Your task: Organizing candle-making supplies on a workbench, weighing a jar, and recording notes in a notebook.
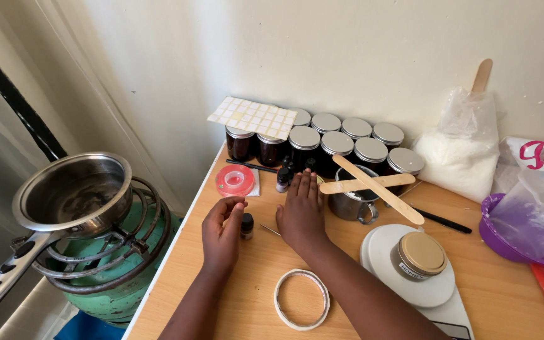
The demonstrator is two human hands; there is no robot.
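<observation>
On the wooden table (253,283) we record our left hand (220,234), fingers curled and thumb raised, closed lightly about a small dark vial (247,225) with a black cap that stands upright on the tabletop between our two hands. Our right hand (301,214) lies flat, palm down and fingers stretched out together, holding nothing; just beside its heel lies a thin metal pin (270,230). Ahead of the fingertips we note several more small dark bottles (283,179) and a black pen (251,166), with a pink tape roll (235,181) to their left. Behind these stand two rows of dark jars with silver lids (338,148), a sheet of blank labels (253,117) resting on the leftmost ones. To the right of our right hand sits a small metal cup (352,203) with two flat wooden sticks (373,182) crossed over it. Near our forearms we list a white tape ring (301,300) and a gold-lidded tin (419,255) standing on a white round scale (382,258). At the far right are a bag of white flakes (461,154) and a purple bowl (492,236). Off the table's left edge a steel saucepan (73,192) rests on a green gas burner (114,264).
</observation>
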